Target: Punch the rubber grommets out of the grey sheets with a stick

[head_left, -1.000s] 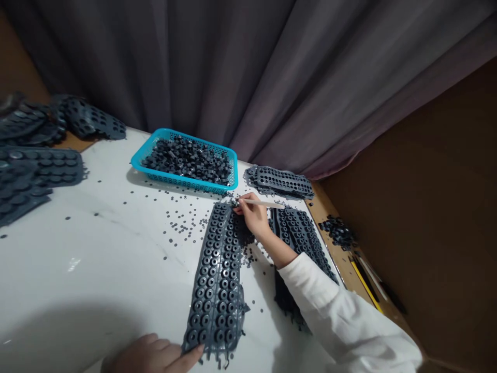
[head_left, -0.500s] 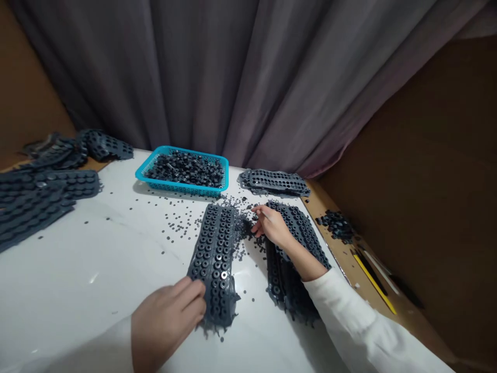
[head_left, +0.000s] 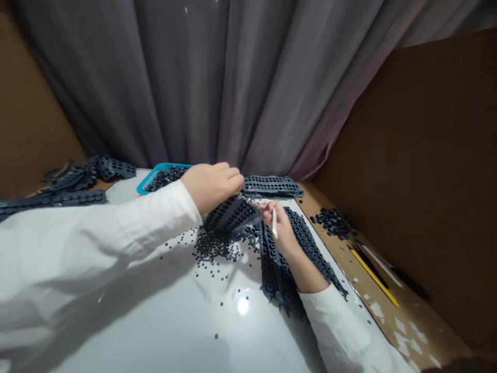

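Note:
A dark grey moulded rubber sheet (head_left: 233, 213), with rows of round holes, is raised and tilted over the table. My left hand (head_left: 215, 185) is closed on its upper edge, and that hand hides part of it. At the sheet's right end is my right hand (head_left: 277, 221), closed around a thin white stick-like tool (head_left: 275, 225). Whether its fingertips touch the sheet I cannot tell. Beneath the sheet, many tiny black discs (head_left: 217, 248) lie scattered on the white tabletop (head_left: 163, 321). A stack of ring-studded rubber sheets (head_left: 281, 290) lies under my right forearm.
Behind my left hand, a blue basket (head_left: 143, 187) holds small black parts. More rubber sheets (head_left: 274, 185) lie at the back, others (head_left: 112, 167) at the left. On the brown right-hand ledge are black pieces (head_left: 333, 223), a yellow pencil-like tool (head_left: 375, 277) and white scraps (head_left: 402, 326).
My left hand has lifted the rubber sheet off the table and carried it forward and right, towards my right hand. The discs now lie spread where the sheet was.

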The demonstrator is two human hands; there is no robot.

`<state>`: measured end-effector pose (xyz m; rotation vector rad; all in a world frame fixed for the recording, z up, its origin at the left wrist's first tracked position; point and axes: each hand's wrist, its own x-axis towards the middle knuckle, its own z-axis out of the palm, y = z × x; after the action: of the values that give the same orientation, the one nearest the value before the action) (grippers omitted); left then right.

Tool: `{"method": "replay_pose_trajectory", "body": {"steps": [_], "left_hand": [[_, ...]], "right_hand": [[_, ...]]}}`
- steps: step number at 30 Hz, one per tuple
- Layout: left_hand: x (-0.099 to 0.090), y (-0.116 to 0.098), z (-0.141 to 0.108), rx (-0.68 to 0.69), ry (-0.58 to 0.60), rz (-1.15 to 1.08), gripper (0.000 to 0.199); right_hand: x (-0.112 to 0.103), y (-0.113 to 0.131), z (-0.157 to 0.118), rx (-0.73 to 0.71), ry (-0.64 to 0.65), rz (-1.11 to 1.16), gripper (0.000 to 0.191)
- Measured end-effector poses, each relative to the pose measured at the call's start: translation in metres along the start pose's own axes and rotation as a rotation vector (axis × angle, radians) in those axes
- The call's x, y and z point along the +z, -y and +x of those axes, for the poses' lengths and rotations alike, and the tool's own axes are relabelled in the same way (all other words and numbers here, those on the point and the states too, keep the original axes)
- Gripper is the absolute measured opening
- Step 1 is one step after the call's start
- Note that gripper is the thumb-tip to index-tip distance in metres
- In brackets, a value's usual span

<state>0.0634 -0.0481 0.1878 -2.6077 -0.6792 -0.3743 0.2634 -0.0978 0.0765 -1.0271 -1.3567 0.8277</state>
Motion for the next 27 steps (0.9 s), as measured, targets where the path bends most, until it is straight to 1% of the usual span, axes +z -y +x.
{"method": "replay_pose_trajectory", "body": {"steps": [1, 3, 6, 9, 11, 12, 13, 15, 17, 20, 22, 24, 27], "left_hand": [[-0.003, 0.004, 0.009, -0.002, 0.019, 0.013, 0.024], [-0.008, 0.012, 0.023, -0.019, 0.019, 0.023, 0.022], [-0.011, 0.018, 0.033, -0.050, -0.014, 0.012, 0.021], [-0.015, 0.021, 0.032, -0.085, -0.068, -0.036, 0.026], [-0.013, 0.022, 0.025, -0.134, -0.150, -0.102, 0.024], [-0.010, 0.022, 0.019, -0.171, -0.205, -0.145, 0.022], [-0.004, 0.021, 0.012, -0.215, -0.263, -0.199, 0.024], [0.017, 0.019, -0.006, -0.316, -0.354, -0.334, 0.042], [0.047, 0.014, -0.029, -0.404, -0.361, -0.507, 0.052], [0.092, 0.002, -0.062, -0.474, -0.236, -0.719, 0.053], [0.113, -0.008, -0.077, -0.518, -0.151, -0.845, 0.052], [0.124, -0.017, -0.084, -0.542, -0.081, -0.972, 0.054], [0.129, -0.029, -0.082, -0.534, 0.009, -1.159, 0.055]], "right_hand": [[-0.001, 0.012, 0.007, -0.072, -0.004, -0.038, 0.042], [-0.002, 0.039, 0.026, -0.206, 0.032, -0.197, 0.043], [0.002, 0.073, 0.054, -0.346, 0.087, -0.462, 0.039], [0.009, 0.089, 0.073, -0.420, 0.112, -0.581, 0.031], [0.012, 0.092, 0.080, -0.457, 0.071, -0.617, 0.029], [0.012, 0.092, 0.082, -0.475, 0.041, -0.633, 0.029], [0.013, 0.092, 0.084, -0.491, 0.008, -0.648, 0.028], [0.012, 0.093, 0.087, -0.518, -0.041, -0.665, 0.027], [0.011, 0.095, 0.090, -0.535, -0.053, -0.673, 0.025], [0.009, 0.103, 0.093, -0.561, -0.036, -0.718, 0.020], [0.010, 0.111, 0.095, -0.592, -0.027, -0.754, 0.016], [0.011, 0.119, 0.097, -0.629, -0.015, -0.778, 0.014], [0.015, 0.130, 0.100, -0.652, -0.006, -0.814, 0.015]]}}
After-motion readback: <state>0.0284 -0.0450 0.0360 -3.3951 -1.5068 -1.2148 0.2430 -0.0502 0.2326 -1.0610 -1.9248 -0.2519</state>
